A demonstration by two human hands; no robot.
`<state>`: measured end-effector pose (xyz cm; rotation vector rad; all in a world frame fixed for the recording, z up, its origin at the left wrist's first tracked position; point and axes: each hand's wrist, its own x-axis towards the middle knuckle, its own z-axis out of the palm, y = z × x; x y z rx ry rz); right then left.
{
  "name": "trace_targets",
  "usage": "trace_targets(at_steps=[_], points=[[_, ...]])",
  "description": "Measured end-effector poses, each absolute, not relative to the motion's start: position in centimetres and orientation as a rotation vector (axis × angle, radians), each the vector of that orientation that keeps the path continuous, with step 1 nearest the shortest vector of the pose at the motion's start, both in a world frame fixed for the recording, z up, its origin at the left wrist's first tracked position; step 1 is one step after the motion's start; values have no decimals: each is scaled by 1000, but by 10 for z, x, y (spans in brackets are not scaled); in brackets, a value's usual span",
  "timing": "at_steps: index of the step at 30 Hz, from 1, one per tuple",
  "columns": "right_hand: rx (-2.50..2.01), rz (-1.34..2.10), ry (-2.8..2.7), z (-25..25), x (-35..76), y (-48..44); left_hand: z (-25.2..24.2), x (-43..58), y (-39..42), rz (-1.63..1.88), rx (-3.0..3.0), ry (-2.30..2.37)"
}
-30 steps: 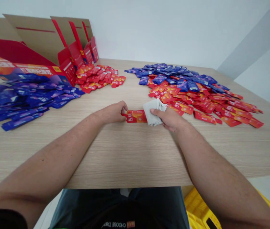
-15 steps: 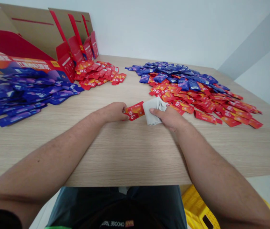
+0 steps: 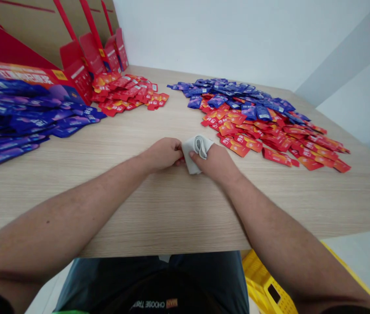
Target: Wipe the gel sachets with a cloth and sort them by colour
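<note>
My right hand [image 3: 214,162] grips a folded grey-white cloth [image 3: 190,163] with the thumb on top, just above the table in front of me. A loop of the cloth's fold faces up. Close against the cloth's left edge, my left hand [image 3: 167,153] is closed in a pinch on a red sachet, of which only a sliver shows between the fingertips and the cloth. The cloth covers the rest of it. A pile of red-orange sachets [image 3: 244,141] lies beyond my right hand.
Blue sachets [image 3: 257,111] lie behind the red ones on the right. At left are another blue pile [image 3: 31,115], a smaller red pile [image 3: 122,93] and open red cartons [image 3: 77,72] on the wooden table [image 3: 159,209]. A yellow crate [image 3: 260,279] stands below the table's front edge.
The cloth has moved left over the red sachet, which was in plain view between my hands and is now nearly hidden. My hands are closer together. The camera view has shifted slightly.
</note>
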<state>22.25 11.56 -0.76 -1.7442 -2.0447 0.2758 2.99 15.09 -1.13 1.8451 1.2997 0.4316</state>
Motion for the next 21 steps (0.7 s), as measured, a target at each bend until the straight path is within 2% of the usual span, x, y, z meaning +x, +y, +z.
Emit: trace_targets(at_steps=[5,10,13,17,21], points=[[-2067,164,-1826,-4,259,133,-6,31,149,413,1755,1322],[-1812,208,-1917,1,239,119,-9,29,149,437,1874,1349],[-1878,276,-2076,-2,230,117,-14,29,150,468,1893,1339],[-2070,166,-1919,-1,249,126,-17,32,151,698,1461,1291],[-1834,178,-1909,0,240,120,-16,34,149,711,1325,1214]])
